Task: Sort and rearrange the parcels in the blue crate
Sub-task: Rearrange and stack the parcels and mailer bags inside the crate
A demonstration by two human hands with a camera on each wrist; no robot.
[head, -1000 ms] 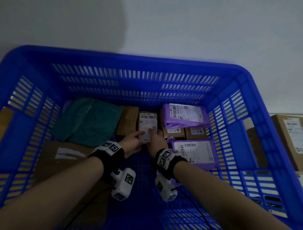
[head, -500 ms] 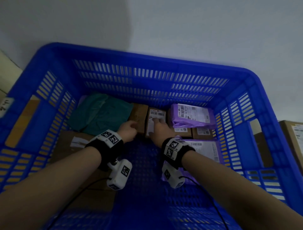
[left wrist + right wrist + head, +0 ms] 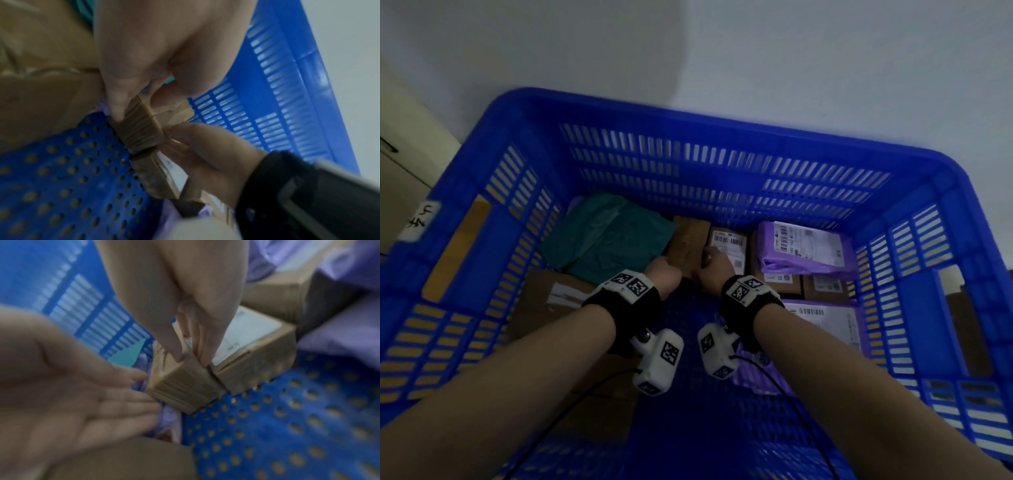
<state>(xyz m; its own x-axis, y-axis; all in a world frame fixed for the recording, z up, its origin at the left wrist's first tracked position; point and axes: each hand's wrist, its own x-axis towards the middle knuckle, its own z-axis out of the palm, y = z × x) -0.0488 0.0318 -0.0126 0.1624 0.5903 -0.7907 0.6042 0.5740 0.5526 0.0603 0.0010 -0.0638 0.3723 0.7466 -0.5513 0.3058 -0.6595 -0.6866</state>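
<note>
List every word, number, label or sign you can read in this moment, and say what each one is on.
White tag on the blue crate's left wall: handwritten marks, not legible.
Label on the small brown box under the right hand: barcode, print too small.
Label on the upper purple mailer: barcode, text blurred.
Label on the lower purple mailer: barcode, unreadable.
Wristband markers: square patterns, no text.
Nothing can be quoted.

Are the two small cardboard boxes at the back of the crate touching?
Touching. The right wrist view shows the plain box and the labelled box pressed side to side, no gap at the seam.
</note>
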